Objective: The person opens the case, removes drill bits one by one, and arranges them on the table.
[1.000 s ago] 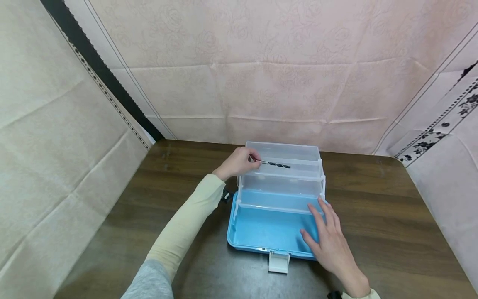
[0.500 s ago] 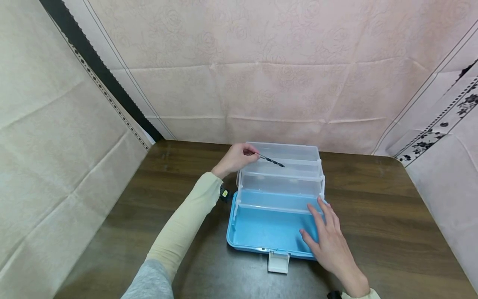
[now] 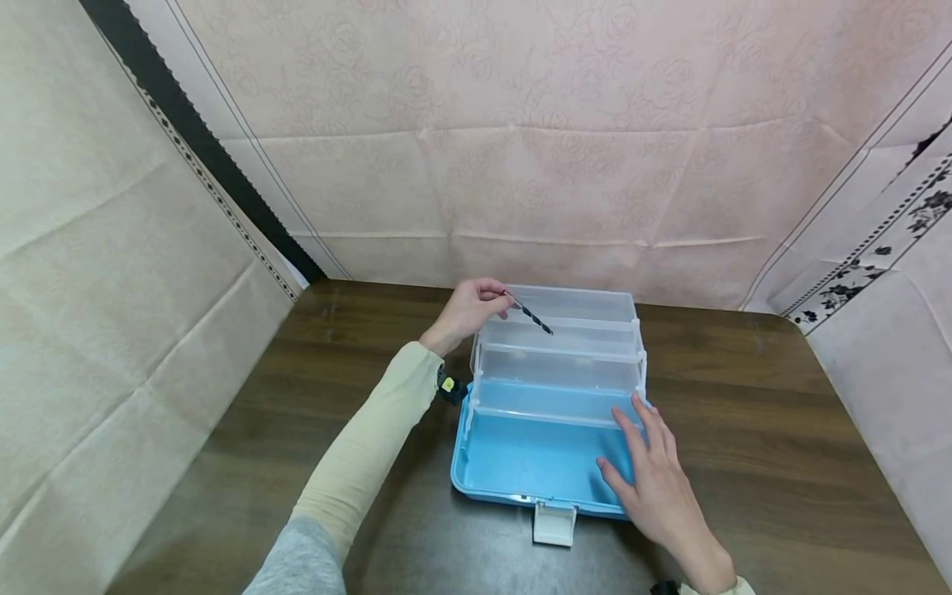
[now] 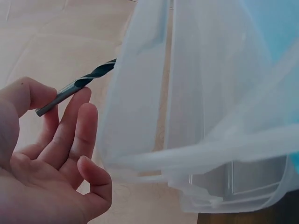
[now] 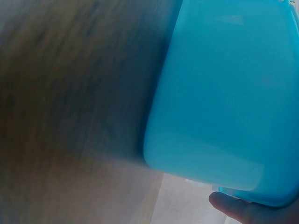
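Observation:
In the head view my left hand [image 3: 468, 314] pinches a dark twist drill bit [image 3: 537, 320] near its smooth shank end. The bit slants down to the right, its fluted tip over the clear upper trays [image 3: 561, 337] of an opened blue box [image 3: 543, 454]. Up close in the left wrist view, thumb and fingers grip the shank of the drill bit [image 4: 74, 87], and a tray edge hides its tip. My right hand [image 3: 658, 487] rests at the box's right rim with fingers spread and fairly straight. The right wrist view shows the blue outer wall [image 5: 224, 93] beside one finger [image 5: 233, 205].
A white latch [image 3: 554, 525] hangs from the box's front edge. The box stands on a dark wooden table [image 3: 357, 330], close to its back edge. Pale patterned cloth [image 3: 521, 182] hangs behind the table and along both sides.
My left hand has moved slightly left and toward the back with the drill bit, which now slants more steeply. The right hand and the box have stayed in place.

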`<state>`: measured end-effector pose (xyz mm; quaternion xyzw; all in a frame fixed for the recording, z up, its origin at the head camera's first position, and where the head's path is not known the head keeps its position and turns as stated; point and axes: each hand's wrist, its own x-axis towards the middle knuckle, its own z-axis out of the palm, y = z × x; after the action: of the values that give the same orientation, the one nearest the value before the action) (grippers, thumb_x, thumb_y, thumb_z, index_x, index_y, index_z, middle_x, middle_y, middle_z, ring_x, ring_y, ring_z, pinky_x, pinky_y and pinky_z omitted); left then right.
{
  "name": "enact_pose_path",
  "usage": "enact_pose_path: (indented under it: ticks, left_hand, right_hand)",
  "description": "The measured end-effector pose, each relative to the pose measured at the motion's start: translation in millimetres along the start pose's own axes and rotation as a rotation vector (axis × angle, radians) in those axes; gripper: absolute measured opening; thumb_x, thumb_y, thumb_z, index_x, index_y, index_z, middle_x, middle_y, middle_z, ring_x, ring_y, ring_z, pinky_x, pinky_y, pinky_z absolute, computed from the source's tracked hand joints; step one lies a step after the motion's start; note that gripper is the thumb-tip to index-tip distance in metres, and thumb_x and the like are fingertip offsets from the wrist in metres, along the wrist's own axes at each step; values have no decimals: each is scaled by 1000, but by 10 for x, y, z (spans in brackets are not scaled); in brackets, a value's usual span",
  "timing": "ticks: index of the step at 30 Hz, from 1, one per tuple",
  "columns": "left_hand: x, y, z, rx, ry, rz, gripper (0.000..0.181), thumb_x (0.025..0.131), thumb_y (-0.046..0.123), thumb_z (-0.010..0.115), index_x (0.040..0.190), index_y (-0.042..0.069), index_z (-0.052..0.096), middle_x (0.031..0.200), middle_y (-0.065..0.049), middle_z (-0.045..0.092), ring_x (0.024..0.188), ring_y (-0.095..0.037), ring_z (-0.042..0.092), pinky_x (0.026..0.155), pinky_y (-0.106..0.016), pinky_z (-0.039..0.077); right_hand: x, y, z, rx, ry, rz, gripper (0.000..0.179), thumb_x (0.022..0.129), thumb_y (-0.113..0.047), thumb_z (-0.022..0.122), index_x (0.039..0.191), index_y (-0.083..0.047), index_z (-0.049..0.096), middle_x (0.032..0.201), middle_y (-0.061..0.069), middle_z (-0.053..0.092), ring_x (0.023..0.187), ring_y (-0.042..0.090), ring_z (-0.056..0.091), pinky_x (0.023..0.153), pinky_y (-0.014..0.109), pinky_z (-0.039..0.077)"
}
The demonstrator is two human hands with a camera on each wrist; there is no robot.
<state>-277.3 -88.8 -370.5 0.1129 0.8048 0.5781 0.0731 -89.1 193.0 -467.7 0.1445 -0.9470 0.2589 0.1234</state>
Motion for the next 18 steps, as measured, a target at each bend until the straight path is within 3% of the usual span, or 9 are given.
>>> enact_pose_path:
  ticks: [3, 9, 18]
  left_hand:
    - [6, 0, -3, -49, 21, -17, 16, 89, 18, 63, 101, 7, 65, 98, -13, 68, 86, -29, 63, 68, -30, 41]
    - [17, 4, 1, -131, 65, -54, 22, 89, 17, 63, 106, 3, 64, 95, -8, 69, 90, -31, 62, 89, -37, 42]
    - [28, 3, 26, -169, 102, -107, 24, 89, 18, 64, 108, 5, 63, 95, -7, 68, 90, -27, 63, 93, -40, 39]
  right_hand:
    - [-6, 1, 5, 2, 5, -5, 74, 81, -30, 71, 142, -15, 34, 152, 10, 12, 133, 40, 14, 82, 66, 37]
    - [-9, 1, 10, 6, 13, -11, 73, 81, -30, 71, 142, -14, 35, 152, 10, 13, 133, 41, 15, 83, 66, 36]
    - [-5, 1, 7, 0, 11, -8, 73, 80, -30, 71, 142, -14, 35, 152, 11, 13, 133, 42, 16, 83, 66, 36]
